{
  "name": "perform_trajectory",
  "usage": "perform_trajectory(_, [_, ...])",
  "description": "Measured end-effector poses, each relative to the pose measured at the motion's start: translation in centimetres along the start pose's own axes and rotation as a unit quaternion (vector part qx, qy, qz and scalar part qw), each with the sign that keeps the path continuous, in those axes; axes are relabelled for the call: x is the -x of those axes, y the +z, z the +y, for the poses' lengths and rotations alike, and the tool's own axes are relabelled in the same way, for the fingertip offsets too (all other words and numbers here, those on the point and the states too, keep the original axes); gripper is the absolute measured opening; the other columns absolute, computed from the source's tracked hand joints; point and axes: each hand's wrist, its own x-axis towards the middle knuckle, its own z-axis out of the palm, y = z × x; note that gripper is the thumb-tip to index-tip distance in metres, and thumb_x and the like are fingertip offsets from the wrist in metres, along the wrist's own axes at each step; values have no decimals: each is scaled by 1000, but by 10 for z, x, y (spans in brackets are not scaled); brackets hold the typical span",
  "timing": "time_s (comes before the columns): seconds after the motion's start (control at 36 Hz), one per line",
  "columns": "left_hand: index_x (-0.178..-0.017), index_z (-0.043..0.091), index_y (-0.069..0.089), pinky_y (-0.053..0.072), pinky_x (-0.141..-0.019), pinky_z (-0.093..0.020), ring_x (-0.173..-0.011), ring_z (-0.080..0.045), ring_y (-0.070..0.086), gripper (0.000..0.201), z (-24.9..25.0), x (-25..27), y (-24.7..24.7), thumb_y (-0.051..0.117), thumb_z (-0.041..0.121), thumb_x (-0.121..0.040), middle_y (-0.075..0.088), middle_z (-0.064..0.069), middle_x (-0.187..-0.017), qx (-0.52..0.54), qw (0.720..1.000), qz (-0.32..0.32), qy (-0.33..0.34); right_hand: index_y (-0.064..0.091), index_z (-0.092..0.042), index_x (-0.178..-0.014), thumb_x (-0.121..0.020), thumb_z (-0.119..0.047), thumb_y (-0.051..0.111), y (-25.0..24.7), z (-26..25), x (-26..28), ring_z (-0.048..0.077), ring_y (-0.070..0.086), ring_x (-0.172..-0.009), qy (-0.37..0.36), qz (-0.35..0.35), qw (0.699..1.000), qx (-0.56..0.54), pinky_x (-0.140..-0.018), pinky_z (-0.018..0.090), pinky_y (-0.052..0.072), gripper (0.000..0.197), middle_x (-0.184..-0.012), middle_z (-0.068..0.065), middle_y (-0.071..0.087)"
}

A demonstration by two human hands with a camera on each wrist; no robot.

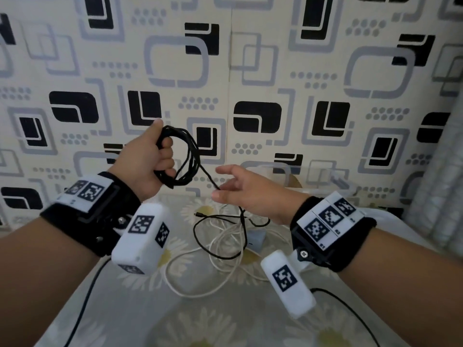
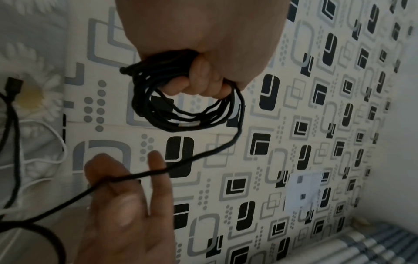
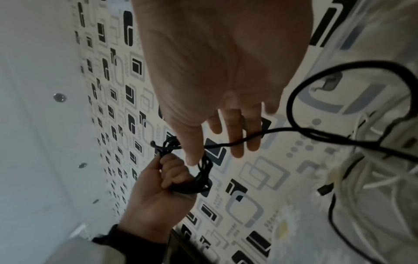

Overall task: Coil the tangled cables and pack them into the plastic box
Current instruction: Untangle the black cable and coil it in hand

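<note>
My left hand [image 1: 155,159] is raised before the wall and grips a coil of black cable [image 1: 186,159] with several loops; the fist [image 2: 203,53] closes round the bundle [image 2: 138,92]. One black strand runs down from the coil across the straight fingers of my right hand [image 1: 240,191], which is spread, thumb apart, below and right of the coil. The strand drops to a loose black tail [image 1: 200,241] on the table, tangled with a white cable [image 1: 225,249]. A clear plastic box [image 1: 313,179] stands at the back right, behind my right hand.
A daisy-print cloth covers the table [image 1: 200,321]. A small white adapter [image 1: 255,237] lies among the cables. The patterned wall stands close behind the table, and a curtain [image 1: 436,196] hangs at the right. Thin black leads run from both wrist cameras over the table front.
</note>
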Motion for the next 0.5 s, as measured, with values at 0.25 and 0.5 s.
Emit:
perform_trajectory(0.25, [-61, 18, 42, 25, -44, -23, -38, -10, 19, 51, -16, 6, 8, 43, 55, -96, 24, 8, -48, -73, 997, -17, -20, 67, -22, -89, -97, -24, 54, -10, -16, 11, 6, 42, -55, -136, 94, 977, -136, -70, 28, 47, 15, -67, -19, 60])
perform_trajectory(0.5, [-58, 19, 42, 26, -38, -21, -37, -9, 17, 51, -24, 23, 20, 45, 53, -95, 22, 7, -51, -80, 994, -71, -36, 65, -18, -75, -99, -29, 50, -22, 19, -5, 3, 32, -46, -55, 232, 959, -151, -54, 22, 31, 30, -43, -17, 40])
